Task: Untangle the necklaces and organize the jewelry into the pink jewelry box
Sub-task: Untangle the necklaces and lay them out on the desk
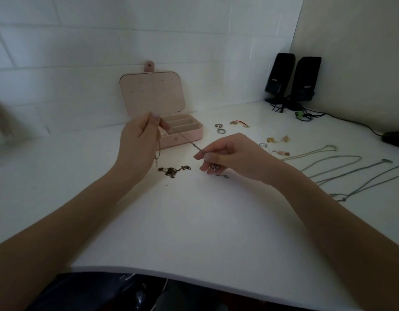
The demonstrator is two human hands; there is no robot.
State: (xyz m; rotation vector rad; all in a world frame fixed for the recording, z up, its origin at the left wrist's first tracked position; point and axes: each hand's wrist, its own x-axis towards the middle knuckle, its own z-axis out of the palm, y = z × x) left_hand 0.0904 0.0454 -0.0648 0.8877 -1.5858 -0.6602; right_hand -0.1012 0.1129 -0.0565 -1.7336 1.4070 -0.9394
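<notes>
Pinching a thin chain [185, 138] between thumb and forefinger, the left hand [139, 144] holds one part of it up in front of the pink jewelry box [189, 133], while the right hand [229, 153] pinches the same chain lower down and to the right, so the strand runs taut and slanting between the two sets of fingertips. From the left fingers a loose end of the chain hangs down past the palm toward the white table [194, 221]. The other right fingers are curled under, and a small reddish piece [214, 167] shows among them; whether it is a ring or a pendant cannot be told. Just below and between the two hands a dark knotted clump of jewelry [171, 171] lies on the table. The box stands open behind the left fingers, its lid [152, 93] leaning back against the wall and its ribbed compartments showing beyond the thumb. Beyond the right fingers lie two rings [220, 128], a few small gold pieces [277, 139] and, farther right, several necklaces [342, 167] laid out separately in long lines. Two black speakers [292, 81] stand in the far corner.
</notes>
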